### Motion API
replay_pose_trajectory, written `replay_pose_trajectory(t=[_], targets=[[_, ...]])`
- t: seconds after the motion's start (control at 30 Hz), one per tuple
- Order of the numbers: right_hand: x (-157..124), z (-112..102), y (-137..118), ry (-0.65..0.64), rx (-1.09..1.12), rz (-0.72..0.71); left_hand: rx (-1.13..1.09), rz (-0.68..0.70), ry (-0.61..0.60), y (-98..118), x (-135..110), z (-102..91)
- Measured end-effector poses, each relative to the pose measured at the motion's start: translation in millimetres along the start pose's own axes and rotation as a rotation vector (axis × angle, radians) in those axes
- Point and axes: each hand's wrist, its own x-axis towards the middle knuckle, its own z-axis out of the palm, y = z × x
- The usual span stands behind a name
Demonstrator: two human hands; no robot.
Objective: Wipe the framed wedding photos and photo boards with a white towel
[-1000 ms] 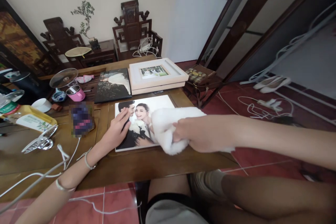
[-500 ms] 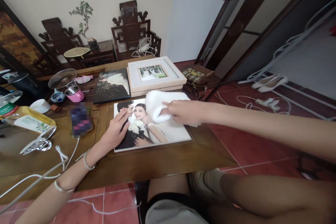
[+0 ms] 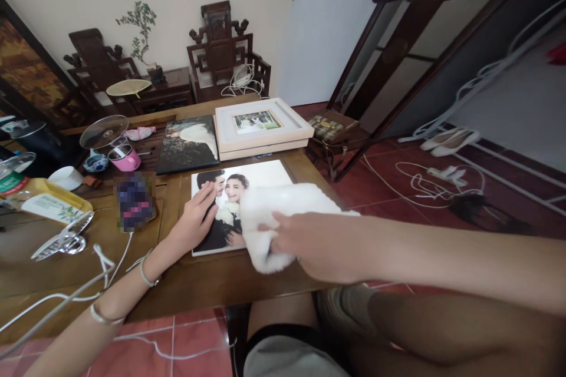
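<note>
A photo panel (image 3: 227, 224) showing a couple lies flat on the wooden table (image 3: 194, 283). My left hand (image 3: 198, 218) rests on the panel's left part with fingers stretched out flat, holding nothing. A fluffy white cloth (image 3: 287, 203) covers the panel's right part and hangs past its near edge. My right hand (image 3: 309, 238), slightly blurred, is closed on this cloth and presses it down near the panel's lower right. Part of the picture is hidden beneath the cloth.
Behind the panel lie a dark photo panel (image 3: 188, 147) and stacked white picture frames (image 3: 265, 135). To the left are a pink mug (image 3: 126, 159), a bottle of yellow liquid (image 3: 48, 197), a clear hair claw (image 3: 66, 238), a blurred-out phone (image 3: 135, 200) and a white cable (image 3: 57, 300).
My right hand has moved the white cloth toward me, from the panel's upper right to its lower edge. The left hand has stayed in place.
</note>
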Motion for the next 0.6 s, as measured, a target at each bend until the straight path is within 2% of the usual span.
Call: replay_pose_trajectory(t=[0.1,0.2,0.3,0.47,0.53,0.6], targets=[[-4,0,-16,-0.064,-0.022,0.019,0.002,0.001,0.0,-2,-1,0.6],[4,0,-9,-0.045,0.006,0.086,-0.005,0.005,0.01,-5,-3,0.2],[19,0,16,0.061,0.023,0.146,-0.013,0.01,0.016,-8,-5,-1.0],[43,4,74,0.267,-0.071,0.265,-0.016,0.019,0.023,-8,-3,-0.3],[48,7,92,0.31,-0.116,0.267,-0.022,0.018,0.024,-8,-2,0.9],[50,9,99,0.312,-0.132,0.207,-0.028,0.021,0.023,-10,-2,2.6]])
